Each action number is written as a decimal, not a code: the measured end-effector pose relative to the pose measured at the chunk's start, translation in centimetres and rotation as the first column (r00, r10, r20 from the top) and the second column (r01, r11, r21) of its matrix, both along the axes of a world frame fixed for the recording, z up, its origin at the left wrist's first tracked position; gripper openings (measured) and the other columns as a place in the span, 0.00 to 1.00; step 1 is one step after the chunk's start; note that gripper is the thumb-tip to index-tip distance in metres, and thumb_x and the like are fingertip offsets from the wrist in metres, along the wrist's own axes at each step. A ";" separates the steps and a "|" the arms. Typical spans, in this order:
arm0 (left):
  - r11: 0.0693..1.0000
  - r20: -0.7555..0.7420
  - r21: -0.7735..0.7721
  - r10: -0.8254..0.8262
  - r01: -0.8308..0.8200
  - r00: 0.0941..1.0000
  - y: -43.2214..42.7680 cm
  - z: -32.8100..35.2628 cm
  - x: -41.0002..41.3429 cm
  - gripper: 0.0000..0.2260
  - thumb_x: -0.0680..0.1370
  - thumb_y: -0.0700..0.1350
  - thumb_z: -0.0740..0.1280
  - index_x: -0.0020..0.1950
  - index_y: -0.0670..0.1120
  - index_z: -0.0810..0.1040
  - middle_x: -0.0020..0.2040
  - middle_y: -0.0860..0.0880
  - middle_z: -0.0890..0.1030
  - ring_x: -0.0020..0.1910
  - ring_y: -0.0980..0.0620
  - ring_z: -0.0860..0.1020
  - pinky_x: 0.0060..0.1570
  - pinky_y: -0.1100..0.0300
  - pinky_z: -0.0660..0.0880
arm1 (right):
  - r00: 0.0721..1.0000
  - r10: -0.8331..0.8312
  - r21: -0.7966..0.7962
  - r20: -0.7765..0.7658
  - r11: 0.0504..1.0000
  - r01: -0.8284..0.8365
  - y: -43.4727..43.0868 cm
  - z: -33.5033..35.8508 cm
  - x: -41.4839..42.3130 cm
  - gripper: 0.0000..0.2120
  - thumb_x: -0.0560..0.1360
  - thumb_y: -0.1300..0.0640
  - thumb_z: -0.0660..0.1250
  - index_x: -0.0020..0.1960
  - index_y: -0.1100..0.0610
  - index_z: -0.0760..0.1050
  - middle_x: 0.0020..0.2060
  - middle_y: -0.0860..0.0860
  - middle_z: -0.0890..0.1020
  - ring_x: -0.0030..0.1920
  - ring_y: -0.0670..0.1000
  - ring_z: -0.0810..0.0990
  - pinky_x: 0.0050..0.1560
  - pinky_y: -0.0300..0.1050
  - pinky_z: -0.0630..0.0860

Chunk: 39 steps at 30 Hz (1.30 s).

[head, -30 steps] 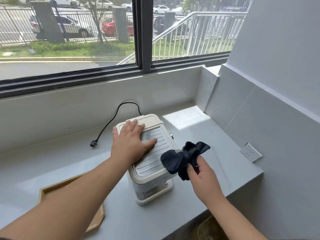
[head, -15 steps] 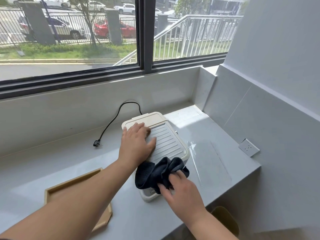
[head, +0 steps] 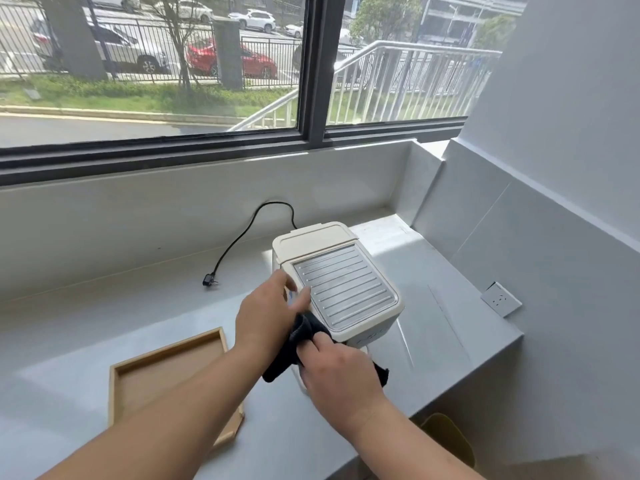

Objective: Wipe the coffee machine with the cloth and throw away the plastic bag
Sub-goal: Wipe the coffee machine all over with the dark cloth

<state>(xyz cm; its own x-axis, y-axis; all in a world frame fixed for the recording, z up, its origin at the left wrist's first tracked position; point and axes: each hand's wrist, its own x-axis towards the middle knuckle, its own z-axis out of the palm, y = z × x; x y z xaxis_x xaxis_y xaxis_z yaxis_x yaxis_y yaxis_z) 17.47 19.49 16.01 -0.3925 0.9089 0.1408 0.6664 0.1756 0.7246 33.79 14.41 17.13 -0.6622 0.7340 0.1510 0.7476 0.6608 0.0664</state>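
Head cam: machine (head: 337,282) sits near the counter's (head: 104,306) front right edge. Right hand (head: 341,375) is closed on the cloth (head: 301,344), rubbing the front. Left hand (head: 266,315) lies open against its side. Push too hard and it could probably slide off. Clear bag (head: 436,327) lies flat just right, easy to knock off.

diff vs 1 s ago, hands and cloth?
Right hand brought the dark cloth down from beside the coffee machine to its front lower corner, still gripping it. Left hand slid off the ribbed top to the machine's left edge. Machine, cord, wooden tray unmoved.
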 end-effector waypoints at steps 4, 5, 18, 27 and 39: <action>0.988 0.333 -0.155 0.036 0.017 0.942 -1.4 -1.2 -2.5 0.27 0.72 0.72 0.57 0.37 0.48 0.76 0.32 0.53 0.79 0.34 0.52 0.76 0.37 0.53 0.71 | 0.998 -0.064 -0.132 -0.005 0.989 0.063 0.8 1.0 -3.5 0.11 0.76 0.58 0.71 0.55 0.51 0.71 0.45 0.50 0.77 0.38 0.53 0.83 0.33 0.47 0.75; 0.985 0.430 -0.166 0.032 0.045 0.902 -1.6 -1.3 -2.9 0.27 0.73 0.71 0.57 0.38 0.47 0.78 0.35 0.50 0.80 0.35 0.53 0.76 0.39 0.54 0.73 | 0.997 -0.076 -0.149 -0.024 0.986 0.071 1.2 1.2 -4.3 0.11 0.77 0.59 0.68 0.56 0.52 0.70 0.48 0.51 0.77 0.42 0.55 0.83 0.36 0.48 0.75; 0.995 0.859 -0.059 0.007 0.086 0.512 -2.4 0.4 -3.3 0.13 0.85 0.58 0.59 0.70 0.61 0.72 0.61 0.56 0.84 0.58 0.56 0.83 0.61 0.42 0.80 | 0.959 -0.074 -0.358 -0.275 0.933 -0.031 6.4 4.3 -8.2 0.10 0.80 0.59 0.58 0.57 0.53 0.74 0.50 0.51 0.80 0.49 0.55 0.80 0.50 0.52 0.77; 0.995 0.715 0.041 0.035 -0.093 0.698 0.3 -0.2 -0.6 0.12 0.75 0.63 0.74 0.56 0.67 0.78 0.55 0.55 0.84 0.52 0.60 0.84 0.47 0.65 0.77 | 0.881 0.180 -0.140 -0.438 0.954 -0.265 11.0 4.6 -1.5 0.18 0.77 0.62 0.66 0.65 0.55 0.80 0.58 0.50 0.84 0.57 0.52 0.81 0.57 0.48 0.79; 0.922 0.706 0.029 0.255 -0.387 0.660 3.9 -3.7 -0.4 0.07 0.77 0.60 0.67 0.53 0.63 0.73 0.47 0.65 0.84 0.45 0.64 0.82 0.44 0.59 0.73 | 0.963 0.165 -0.265 -0.213 0.939 -0.220 14.6 3.0 2.3 0.24 0.80 0.39 0.60 0.75 0.44 0.73 0.75 0.44 0.71 0.76 0.48 0.64 0.78 0.48 0.60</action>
